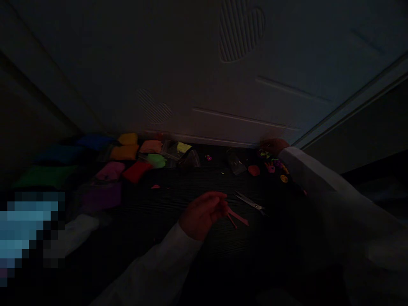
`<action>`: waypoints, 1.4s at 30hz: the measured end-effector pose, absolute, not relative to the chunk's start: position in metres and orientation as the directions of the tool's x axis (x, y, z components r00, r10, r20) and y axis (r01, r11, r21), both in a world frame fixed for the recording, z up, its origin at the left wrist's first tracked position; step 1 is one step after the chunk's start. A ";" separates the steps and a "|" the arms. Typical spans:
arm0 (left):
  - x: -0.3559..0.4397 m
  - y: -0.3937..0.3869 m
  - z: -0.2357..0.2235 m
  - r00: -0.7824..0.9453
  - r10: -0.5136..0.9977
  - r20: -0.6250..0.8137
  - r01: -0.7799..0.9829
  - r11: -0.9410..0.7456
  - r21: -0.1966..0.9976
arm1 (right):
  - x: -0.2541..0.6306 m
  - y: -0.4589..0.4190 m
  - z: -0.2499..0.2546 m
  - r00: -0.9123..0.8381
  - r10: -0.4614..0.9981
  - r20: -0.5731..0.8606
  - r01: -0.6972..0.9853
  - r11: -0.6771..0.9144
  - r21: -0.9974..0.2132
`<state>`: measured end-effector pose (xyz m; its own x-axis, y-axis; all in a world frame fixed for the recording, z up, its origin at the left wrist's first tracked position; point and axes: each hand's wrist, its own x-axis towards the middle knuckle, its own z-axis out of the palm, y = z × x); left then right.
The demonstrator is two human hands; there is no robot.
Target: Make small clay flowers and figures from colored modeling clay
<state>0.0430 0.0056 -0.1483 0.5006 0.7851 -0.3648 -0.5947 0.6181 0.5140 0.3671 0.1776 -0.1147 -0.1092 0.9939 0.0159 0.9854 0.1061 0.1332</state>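
My left hand (204,214) is over the dark table, its fingers curled together. What they hold, if anything, is too dark to make out. Two narrow pink strips (240,217) spread from beside its fingertips; whether they are held or lying behind cannot be told. Just right of them lie metal scissors (251,202), blades pointing up and left. My right hand (276,145) reaches to the back right, low over a group of small coloured pieces, among them a pink crown-shaped piece (270,167) and a round orange piece (284,179). Its fingertips are lost in the dark.
Several coloured packets, including a red one (137,171) and a purple one (102,196), line the left. A clear bag (236,162) and a flat red piece (254,170) lie toward the back. A white panel (178,63) with raised hearts rises behind. The light is very dim.
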 end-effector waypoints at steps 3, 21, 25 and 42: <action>0.043 0.006 -0.149 0.505 0.782 -0.366 -0.592 0.622 0.512 | 0.371 0.171 -0.113 -0.082 0.996 0.038 0.984 0.074 0.165; 0.046 0.006 -0.144 0.485 0.786 -0.384 -0.593 0.618 0.516 | 0.355 0.130 -0.125 -0.198 0.980 0.014 0.880 0.171 0.443; 0.045 0.005 -0.143 0.494 0.783 -0.377 -0.589 0.621 0.517 | 0.356 0.129 -0.126 -0.191 0.981 0.018 0.872 0.161 0.463; 0.046 0.006 -0.145 0.500 0.792 -0.352 -0.600 0.609 0.519 | 0.359 0.129 -0.127 -0.163 0.987 0.000 0.866 0.143 0.479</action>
<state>0.0456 0.0063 -0.1455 0.4999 0.7915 -0.3516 -0.5996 0.6092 0.5190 0.3590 0.1293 -0.1268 -0.1628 0.9867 -0.0002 0.8663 0.1430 0.4786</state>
